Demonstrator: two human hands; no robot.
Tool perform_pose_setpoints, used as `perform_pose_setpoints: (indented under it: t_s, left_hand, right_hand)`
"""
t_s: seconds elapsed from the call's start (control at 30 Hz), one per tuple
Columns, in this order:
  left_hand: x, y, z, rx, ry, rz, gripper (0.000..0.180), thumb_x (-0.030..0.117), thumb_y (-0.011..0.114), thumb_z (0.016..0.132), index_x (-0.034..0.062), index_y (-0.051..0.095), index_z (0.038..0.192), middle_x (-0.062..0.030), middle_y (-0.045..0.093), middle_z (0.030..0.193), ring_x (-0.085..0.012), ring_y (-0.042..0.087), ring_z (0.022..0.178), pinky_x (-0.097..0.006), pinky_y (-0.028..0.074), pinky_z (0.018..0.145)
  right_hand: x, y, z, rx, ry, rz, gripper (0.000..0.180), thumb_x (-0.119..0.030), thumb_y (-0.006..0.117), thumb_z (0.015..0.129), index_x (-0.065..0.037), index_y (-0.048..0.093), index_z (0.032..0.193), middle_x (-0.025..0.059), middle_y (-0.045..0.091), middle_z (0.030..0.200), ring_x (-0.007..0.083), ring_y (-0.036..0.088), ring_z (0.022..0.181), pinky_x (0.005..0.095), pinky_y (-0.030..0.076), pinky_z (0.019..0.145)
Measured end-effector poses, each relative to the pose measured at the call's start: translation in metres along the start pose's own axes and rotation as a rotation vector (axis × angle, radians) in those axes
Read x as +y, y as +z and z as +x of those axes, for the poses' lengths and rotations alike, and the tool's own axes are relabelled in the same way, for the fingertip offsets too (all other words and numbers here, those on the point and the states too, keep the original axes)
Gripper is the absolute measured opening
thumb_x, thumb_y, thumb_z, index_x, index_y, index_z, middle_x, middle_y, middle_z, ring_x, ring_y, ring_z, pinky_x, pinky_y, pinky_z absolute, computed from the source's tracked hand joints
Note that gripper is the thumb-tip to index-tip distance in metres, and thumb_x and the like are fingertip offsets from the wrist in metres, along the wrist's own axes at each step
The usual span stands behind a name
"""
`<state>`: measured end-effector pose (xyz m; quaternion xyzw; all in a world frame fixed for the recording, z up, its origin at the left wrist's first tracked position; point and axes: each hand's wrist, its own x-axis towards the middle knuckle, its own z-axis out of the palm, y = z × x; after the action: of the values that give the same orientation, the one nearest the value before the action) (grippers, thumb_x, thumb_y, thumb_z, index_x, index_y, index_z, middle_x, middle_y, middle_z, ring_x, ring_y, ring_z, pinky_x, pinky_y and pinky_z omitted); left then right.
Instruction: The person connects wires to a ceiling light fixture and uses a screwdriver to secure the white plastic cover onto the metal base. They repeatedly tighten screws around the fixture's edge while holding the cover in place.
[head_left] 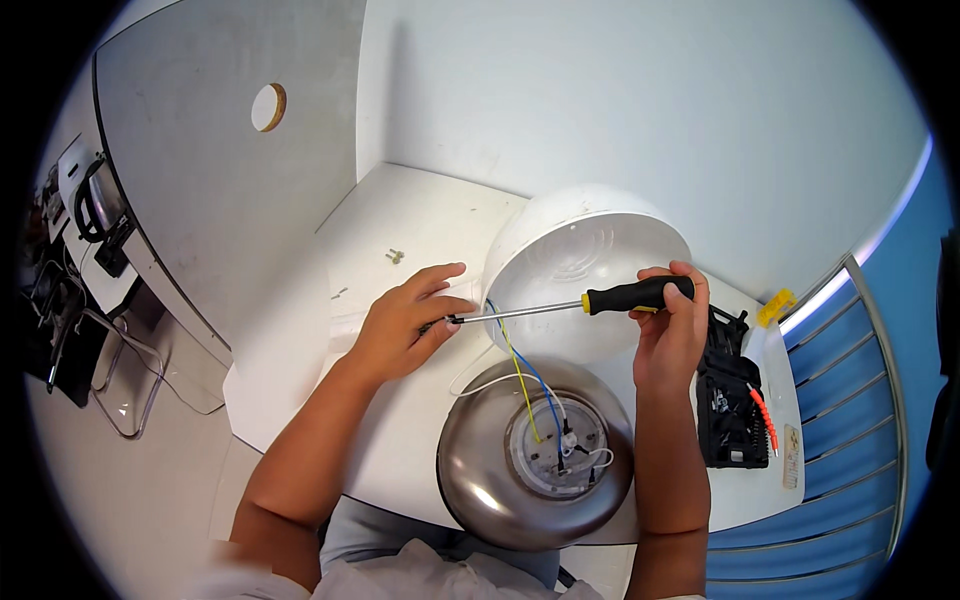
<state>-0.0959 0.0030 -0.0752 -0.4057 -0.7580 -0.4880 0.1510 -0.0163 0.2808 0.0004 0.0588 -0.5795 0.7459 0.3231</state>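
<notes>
My right hand (672, 325) grips the black and yellow handle of a long screwdriver (545, 309), held level above the work. The screwdriver's shaft points left to my left hand (405, 325), whose thumb and fingers pinch at its dark tip. Whatever small piece sits between those fingers is too small to make out. Below the shaft lies a round brushed-metal lamp base (480, 440), its inner side up, with blue, yellow-green and white wires rising from the middle. Behind it a white dome-shaped lampshade (590, 205) rests on its side, its hollow toward me.
Several small screws (395, 256) lie on the white table (440, 200) at the back left. At the right is an open black tool case (730, 410) with a red flexible shaft (763, 415); a yellow piece (775, 306) lies behind it. A metal railing (870, 380) stands beyond the right edge.
</notes>
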Motion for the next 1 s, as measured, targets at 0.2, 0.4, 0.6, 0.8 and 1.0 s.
perform_pose_setpoints:
  t_s: [0.2, 0.4, 0.6, 0.8, 1.0]
  left_hand:
    - [0.002, -0.001, 0.001, -0.040, -0.038, 0.091, 0.021, 0.007, 0.060, 0.084, 0.0054, 0.072, 0.101, -0.0127, 0.056, 0.132, -0.0295, 0.061, 0.109, -0.038, 0.048, 0.098]
    - [0.005, -0.001, 0.002, -0.075, -0.082, 0.150, 0.009, 0.007, 0.059, 0.081, 0.0013, 0.066, 0.083, -0.0119, 0.059, 0.129, -0.0281, 0.063, 0.099, -0.036, 0.050, 0.083]
    - [0.003, 0.000, 0.002, -0.060, -0.009, 0.213, 0.007, 0.008, 0.060, 0.079, 0.0020, 0.063, 0.078, -0.0089, 0.061, 0.126, -0.0272, 0.062, 0.092, -0.036, 0.049, 0.078]
    - [0.006, 0.000, 0.002, -0.053, -0.003, 0.235, 0.006, 0.007, 0.060, 0.080, 0.0021, 0.063, 0.079, -0.0082, 0.062, 0.124, -0.0270, 0.062, 0.091, -0.036, 0.049, 0.078]
    - [0.008, 0.001, 0.003, -0.078, -0.086, 0.226, 0.004, 0.003, 0.060, 0.079, 0.0017, 0.063, 0.082, -0.0087, 0.060, 0.122, -0.0285, 0.063, 0.092, -0.036, 0.050, 0.081]
  right_hand:
    - [-0.003, 0.003, -0.003, -0.005, -0.033, 0.008, 0.030, -0.005, 0.050, 0.090, -0.005, 0.043, 0.119, 0.0155, 0.063, 0.104, 0.0157, 0.061, 0.081, 0.0285, 0.051, 0.069]
    - [-0.011, 0.009, -0.012, -0.050, -0.137, -0.019, 0.037, 0.001, 0.048, 0.084, -0.005, 0.042, 0.120, 0.0174, 0.062, 0.105, 0.0173, 0.060, 0.089, 0.0308, 0.051, 0.078]
    - [-0.012, 0.011, -0.020, -0.103, -0.316, -0.104, 0.042, -0.002, 0.051, 0.079, -0.004, 0.040, 0.119, 0.0191, 0.062, 0.106, 0.0198, 0.056, 0.100, 0.0350, 0.044, 0.096]
    - [-0.011, 0.014, -0.026, -0.156, -0.412, -0.176, 0.042, -0.003, 0.050, 0.077, -0.005, 0.041, 0.118, 0.0225, 0.060, 0.107, 0.0244, 0.058, 0.099, 0.0385, 0.048, 0.094]
    - [-0.032, 0.016, -0.037, -0.461, -0.718, -0.417, 0.047, -0.019, 0.072, 0.085, -0.005, 0.040, 0.116, 0.0243, 0.061, 0.108, 0.0260, 0.062, 0.092, 0.0371, 0.051, 0.084]
